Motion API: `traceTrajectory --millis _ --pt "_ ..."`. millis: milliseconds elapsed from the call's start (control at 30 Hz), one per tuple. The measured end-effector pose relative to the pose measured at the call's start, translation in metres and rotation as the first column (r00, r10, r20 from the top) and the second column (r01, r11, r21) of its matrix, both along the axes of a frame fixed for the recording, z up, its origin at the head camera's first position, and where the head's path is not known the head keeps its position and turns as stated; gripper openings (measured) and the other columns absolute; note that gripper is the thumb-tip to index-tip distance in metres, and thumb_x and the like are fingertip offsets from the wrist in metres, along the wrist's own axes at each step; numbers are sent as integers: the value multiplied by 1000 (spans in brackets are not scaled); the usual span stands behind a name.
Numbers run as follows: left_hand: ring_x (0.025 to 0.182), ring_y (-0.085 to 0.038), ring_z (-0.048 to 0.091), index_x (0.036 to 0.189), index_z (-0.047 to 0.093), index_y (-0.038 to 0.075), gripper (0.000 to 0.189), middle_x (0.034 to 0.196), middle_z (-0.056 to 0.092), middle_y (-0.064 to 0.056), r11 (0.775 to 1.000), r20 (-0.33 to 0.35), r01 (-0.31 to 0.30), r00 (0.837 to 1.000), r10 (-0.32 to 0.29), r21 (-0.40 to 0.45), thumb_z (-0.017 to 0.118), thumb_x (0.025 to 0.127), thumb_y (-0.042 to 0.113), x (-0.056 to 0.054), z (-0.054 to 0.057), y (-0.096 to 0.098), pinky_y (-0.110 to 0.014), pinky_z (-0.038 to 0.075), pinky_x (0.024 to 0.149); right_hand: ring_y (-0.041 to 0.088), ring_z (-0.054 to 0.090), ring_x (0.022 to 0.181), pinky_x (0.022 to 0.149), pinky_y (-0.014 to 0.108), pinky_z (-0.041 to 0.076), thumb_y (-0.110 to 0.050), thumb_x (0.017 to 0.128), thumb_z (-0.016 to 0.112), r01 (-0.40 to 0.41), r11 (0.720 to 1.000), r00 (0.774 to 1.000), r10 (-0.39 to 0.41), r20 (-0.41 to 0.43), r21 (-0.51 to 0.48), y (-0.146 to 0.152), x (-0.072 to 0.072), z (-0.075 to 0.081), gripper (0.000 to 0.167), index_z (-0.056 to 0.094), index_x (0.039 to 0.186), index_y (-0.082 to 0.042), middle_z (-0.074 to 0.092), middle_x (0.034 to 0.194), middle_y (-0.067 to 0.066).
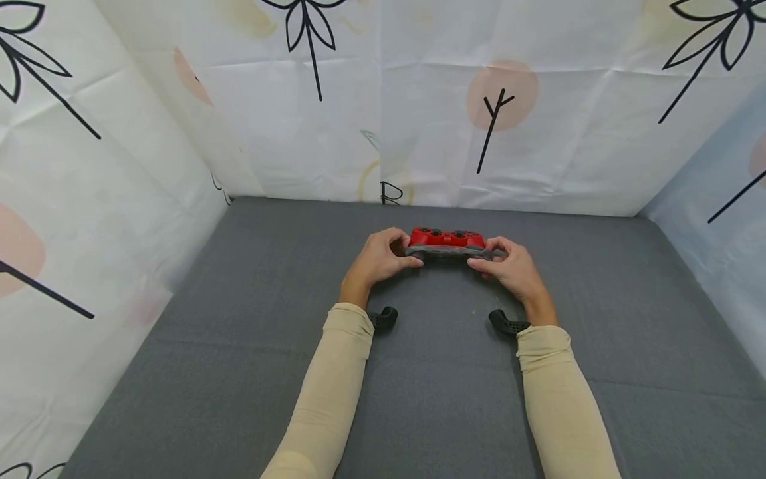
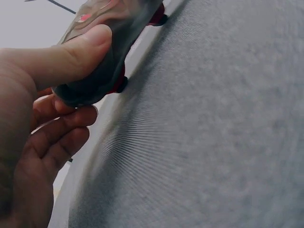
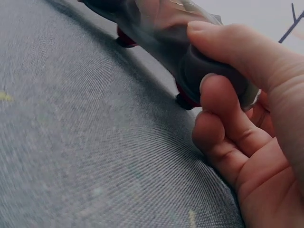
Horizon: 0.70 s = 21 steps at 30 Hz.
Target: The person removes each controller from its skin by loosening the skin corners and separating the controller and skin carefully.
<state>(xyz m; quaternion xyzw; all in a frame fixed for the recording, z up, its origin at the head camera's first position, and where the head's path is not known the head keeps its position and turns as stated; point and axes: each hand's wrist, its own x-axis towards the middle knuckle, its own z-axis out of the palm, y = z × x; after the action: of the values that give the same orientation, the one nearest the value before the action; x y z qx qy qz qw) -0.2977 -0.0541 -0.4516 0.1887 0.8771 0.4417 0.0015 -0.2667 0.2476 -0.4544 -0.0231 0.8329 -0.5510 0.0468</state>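
Both hands hold a red game controller (image 1: 447, 237) level between them, over the far middle of the grey table. Its red face with dark buttons shows in the head view, above a grey, shiny lower edge. My left hand (image 1: 382, 256) pinches the left end, thumb on the near side and fingers behind. On the opposite end, my right hand (image 1: 509, 265) grips the same way. In the left wrist view the controller's dark back (image 2: 95, 83) lies under the thumb. The right wrist view shows a glossy surface (image 3: 164, 19) and red-and-black knobs (image 3: 186, 99) along one edge.
A grey cloth surface (image 1: 443, 399) covers the table. White fabric walls (image 1: 431, 146) with leaf and twig prints stand at the back and both sides. Black curved mounts (image 1: 384, 319) are worn at the wrists, below beige sleeves (image 1: 326, 392).
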Motion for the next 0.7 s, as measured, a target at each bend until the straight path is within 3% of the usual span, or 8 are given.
traceTrajectory --millis 67,200,300,400,500,633,700 --pt "87 -19 50 91 53 14 41 94 52 -2 1000 -22 -4 1000 3 -19 87 82 35 -1 0 1 -35 42 78 8 64 65 65 28 45 -33 87 83 -1 1000 1000 1 -1 -9 0 0 0 46 48 113 -18 63 79 -7" --pt "90 -19 50 91 53 15 42 99 52 0 999 -43 -36 998 34 -27 88 81 36 -1 0 2 -35 43 80 6 66 71 70 26 51 -35 88 82 5 1000 1000 -5 -2 -30 -1 -1 -1 55 45 126 -18 57 117 -1" --pt "89 -19 53 92 54 16 41 97 54 0 998 -14 -56 998 56 -1 88 80 36 -1 0 1 -35 45 79 4 66 73 72 26 52 -34 88 81 7 999 1000 -6 2 -31 -2 -1 -2 59 45 130 -16 51 128 2" --pt "89 -18 56 98 55 19 41 96 57 0 998 19 -59 998 59 26 88 80 35 -1 -1 0 -35 47 79 4 66 74 72 26 51 -33 88 81 12 1000 1000 -12 13 -26 -3 -1 -1 58 45 129 -16 56 116 0" --pt "90 -17 58 102 57 20 41 98 60 0 997 40 -63 997 62 43 88 80 35 -1 -1 0 -35 49 80 6 63 73 69 27 49 -33 88 82 10 1000 1000 -9 28 -18 -3 1 1 61 44 133 -17 61 92 -6" --pt "91 -17 61 102 59 19 40 99 63 0 995 44 -82 996 80 48 89 80 35 -1 -1 0 -36 51 82 9 53 66 61 29 40 -32 87 83 -5 1000 999 5 33 -12 -3 1 1 65 42 136 -17 55 64 -9" --pt "91 -17 62 101 60 18 40 99 64 0 996 31 -85 996 84 41 89 80 34 -1 -2 -1 -36 52 83 8 46 61 58 29 36 -31 87 83 -9 1000 1000 9 18 -4 -3 1 0 62 44 133 -16 49 61 -10"
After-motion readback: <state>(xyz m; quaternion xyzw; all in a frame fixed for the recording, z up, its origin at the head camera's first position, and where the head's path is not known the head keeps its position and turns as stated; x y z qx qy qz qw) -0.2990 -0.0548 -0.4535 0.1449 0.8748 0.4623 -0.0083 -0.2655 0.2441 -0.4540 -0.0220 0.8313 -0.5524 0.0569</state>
